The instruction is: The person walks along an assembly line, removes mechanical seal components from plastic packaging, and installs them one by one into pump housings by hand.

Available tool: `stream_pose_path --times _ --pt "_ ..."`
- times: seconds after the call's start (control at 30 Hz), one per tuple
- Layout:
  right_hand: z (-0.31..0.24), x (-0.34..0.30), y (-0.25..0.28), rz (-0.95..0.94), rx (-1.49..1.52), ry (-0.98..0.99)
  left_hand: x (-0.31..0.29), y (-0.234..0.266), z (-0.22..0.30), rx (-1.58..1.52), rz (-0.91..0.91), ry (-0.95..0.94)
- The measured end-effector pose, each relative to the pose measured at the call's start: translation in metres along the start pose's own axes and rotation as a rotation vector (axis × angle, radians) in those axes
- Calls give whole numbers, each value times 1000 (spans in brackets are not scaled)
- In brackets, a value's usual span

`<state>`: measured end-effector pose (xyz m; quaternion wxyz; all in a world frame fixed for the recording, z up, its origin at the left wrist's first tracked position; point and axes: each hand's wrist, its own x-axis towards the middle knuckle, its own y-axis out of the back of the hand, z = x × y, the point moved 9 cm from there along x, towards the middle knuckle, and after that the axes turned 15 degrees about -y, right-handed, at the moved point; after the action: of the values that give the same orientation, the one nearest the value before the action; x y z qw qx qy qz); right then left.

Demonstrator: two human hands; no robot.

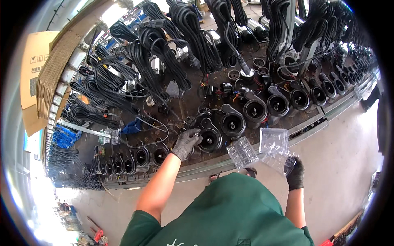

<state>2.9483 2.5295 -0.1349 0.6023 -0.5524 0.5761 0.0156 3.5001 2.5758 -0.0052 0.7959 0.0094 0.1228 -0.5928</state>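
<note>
My left hand [186,144], in a dark grey glove, reaches to the bench edge. Its fingertips pinch a small shiny metal part [198,135], too small to name exactly. Right beside it is a round black pump housing [209,140] with a metal shaft in its middle. My right hand [295,174], gloved too, is out past the bench edge at the right and closed on a clear plastic tray [276,160]. Joined to it or overlapping it are a clear lid-like panel [273,140] and a compartmented section [242,152] with small pieces in its cells; which, I cannot tell.
More black housings [254,110] stand in a curved row along the bench edge on both sides. Bundles of black cable [191,33] hang over the bench. A metal post [308,57] rises at the right. Flattened cardboard [61,57] leans at the far left.
</note>
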Motion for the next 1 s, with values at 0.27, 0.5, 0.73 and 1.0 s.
stream_pose_path --times 0.27,0.5,0.73,1.0 --pt "3 -5 4 -88 -13 24 -6 -21 12 475 -113 -13" --pt "13 1 -3 -123 73 -36 11 -53 11 1120 -274 -380" --pt "6 4 -12 -155 81 -56 18 -76 6 1364 -333 -358" --pt "8 15 -12 -170 91 -78 23 -75 -8 1590 -403 -279"
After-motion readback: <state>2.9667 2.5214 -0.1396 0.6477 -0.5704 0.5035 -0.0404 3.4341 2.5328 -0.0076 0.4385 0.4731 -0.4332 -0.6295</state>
